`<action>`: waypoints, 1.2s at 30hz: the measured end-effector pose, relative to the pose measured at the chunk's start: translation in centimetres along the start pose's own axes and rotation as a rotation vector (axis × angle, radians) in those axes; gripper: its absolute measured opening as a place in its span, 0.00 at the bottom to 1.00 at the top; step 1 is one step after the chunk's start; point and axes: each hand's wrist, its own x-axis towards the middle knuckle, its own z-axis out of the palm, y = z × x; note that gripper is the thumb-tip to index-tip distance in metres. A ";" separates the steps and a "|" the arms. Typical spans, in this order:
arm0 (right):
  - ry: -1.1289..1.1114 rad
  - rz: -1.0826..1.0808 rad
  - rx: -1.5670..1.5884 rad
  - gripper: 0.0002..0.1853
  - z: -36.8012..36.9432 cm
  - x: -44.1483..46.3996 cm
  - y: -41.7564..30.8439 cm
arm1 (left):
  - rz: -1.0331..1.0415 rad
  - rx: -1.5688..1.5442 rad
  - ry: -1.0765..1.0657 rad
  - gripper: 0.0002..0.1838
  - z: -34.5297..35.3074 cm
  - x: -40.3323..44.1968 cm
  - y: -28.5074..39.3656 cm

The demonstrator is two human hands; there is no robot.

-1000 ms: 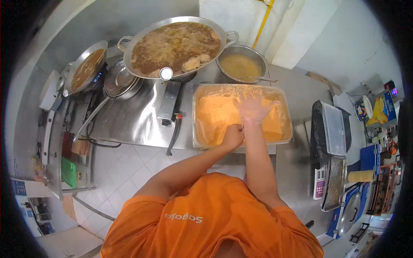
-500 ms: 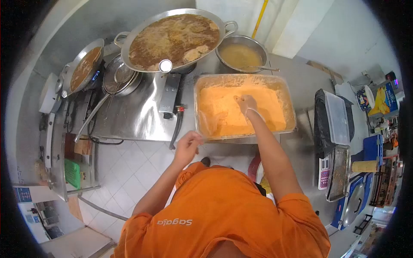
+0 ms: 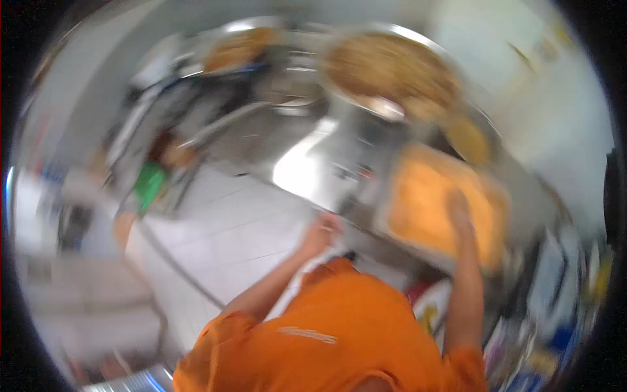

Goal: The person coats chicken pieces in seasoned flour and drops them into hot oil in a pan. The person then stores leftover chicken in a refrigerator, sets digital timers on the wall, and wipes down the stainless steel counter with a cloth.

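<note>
The whole head view is smeared by motion. My right hand [image 3: 458, 208] is over the tray [image 3: 385, 225] of orange powder [image 3: 424, 196], at or in the powder. Its fingers are blurred, and whether they hold anything cannot be made out. My left hand [image 3: 323, 232] hangs in front of the steel counter, left of the tray's near corner and apart from it. The fingers look bent, but blur hides whether they are closed and whether anything is between them.
A large pan of brown liquid [image 3: 392, 68] stands behind the tray, with a bowl of yellowish liquid [image 3: 469, 140] beside it. Further left are a smaller pan [image 3: 238, 49] and a strainer [image 3: 297, 85]. A green object [image 3: 150, 185] lies low at the left, above the tiled floor [image 3: 228, 215].
The view has swung left, so the counter, pans and tray appear shifted right and tilted. My right hand stays over the orange powder; my left hand remains near the tray's left side.
</note>
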 end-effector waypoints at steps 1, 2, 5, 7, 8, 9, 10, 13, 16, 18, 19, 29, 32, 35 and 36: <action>-0.234 -0.214 -0.267 0.27 -2.0 -1.3 -5.1 | 0.215 0.300 0.046 0.06 -0.7 0.9 -2.9; -0.265 -0.149 -1.161 0.27 -1.6 -0.2 -8.8 | 0.132 0.203 0.017 0.06 -0.2 -0.2 0.5; 0.299 -0.426 -1.066 0.19 -2.1 -0.6 -4.5 | 0.170 0.250 0.004 0.09 -0.3 0.1 2.0; 0.391 -0.207 -0.938 0.17 -1.7 -1.7 -6.7 | 0.088 0.248 -0.052 0.10 -0.3 -0.4 4.6; 0.359 -0.072 -0.824 0.16 -1.9 -1.3 -7.4 | 0.105 0.269 -0.061 0.11 -0.6 -0.2 4.8; 0.270 0.033 -0.682 0.16 -2.1 -0.7 -7.5 | 0.123 0.293 -0.069 0.12 -0.9 -0.1 4.9; 0.204 0.124 -0.541 0.15 -2.4 0.2 -7.4 | 0.157 0.290 -0.046 0.12 -1.3 0.3 4.3; 0.103 0.304 -0.106 0.13 -2.9 2.6 -4.9 | 0.206 0.317 0.008 0.12 -3.1 0.6 2.5; -0.075 0.489 0.465 0.11 -6.0 9.0 4.5 | 0.171 0.186 0.071 0.12 -4.9 -0.2 1.4; 0.075 0.346 0.059 0.16 -3.3 4.8 -1.5 | 0.195 0.213 0.118 0.13 -6.1 -2.1 2.6; 0.126 0.295 -0.106 0.18 -2.8 3.9 -2.7 | 0.182 0.187 0.126 0.12 -6.7 -2.2 2.1; 0.009 0.272 -0.706 0.29 0.0 -3.2 -15.3 | 0.037 0.196 0.188 0.13 -9.4 -2.8 0.8; 0.030 0.122 -0.481 0.22 1.8 -5.0 -16.2 | -0.131 0.073 0.101 0.11 -6.5 -2.9 5.3; 0.116 0.226 0.357 0.20 3.3 -5.8 -20.8 | -0.125 0.135 -0.054 0.11 -5.6 -1.4 6.7; 0.279 0.226 0.070 0.18 4.2 -3.9 -17.0 | -0.130 0.164 -0.098 0.11 -5.3 -0.7 7.0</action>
